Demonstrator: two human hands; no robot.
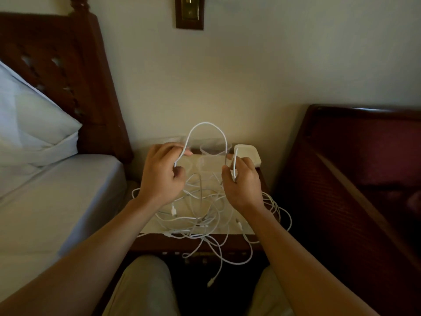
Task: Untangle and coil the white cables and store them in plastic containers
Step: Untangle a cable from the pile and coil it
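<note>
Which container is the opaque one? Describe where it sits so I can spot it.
Find the nightstand between the two beds, against the wall. At its back right corner, just beyond the right hand, sits the white box. Unlike the clear tubs beside it, it is solid white.

Cables piled on a nightstand between a bed and a chair.
The nightstand [257, 244] stands against the wall, with the bed [57, 192] to its left and the chair [355, 169] to its right. A tangle of cables [200, 215] lies across its middle and spills over the front edge and the right edge. Along the back edge sit plastic containers [211, 160], with a box [249, 155] at the back right corner. Left hand [163, 174] and right hand [242, 181] hold a cable loop [207, 133] raised above the containers.
</note>
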